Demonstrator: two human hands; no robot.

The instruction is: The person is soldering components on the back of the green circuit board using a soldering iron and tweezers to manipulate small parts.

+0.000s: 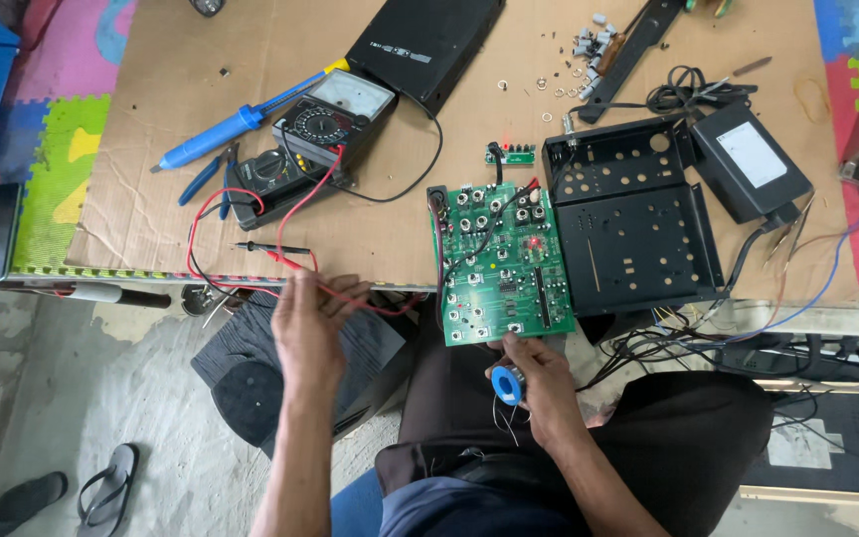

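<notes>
Two hands: left hand (312, 316) pinching one red probe lead (295, 224), right hand (534, 378) gripping one solder spool (507, 384).

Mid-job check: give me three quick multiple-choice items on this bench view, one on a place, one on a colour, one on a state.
1. Where is the black metal chassis relative to the green circuit board?
A. to its right B. to its left C. under it
2. What colour is the solder spool in the right hand?
A. red B. blue C. yellow
3. What is the left hand doing?
A. resting flat B. holding pliers C. holding the red test lead

A: the chassis sits beside the board's right edge. B: the spool's rim is blue. C: the fingers close on the red wire.
</notes>
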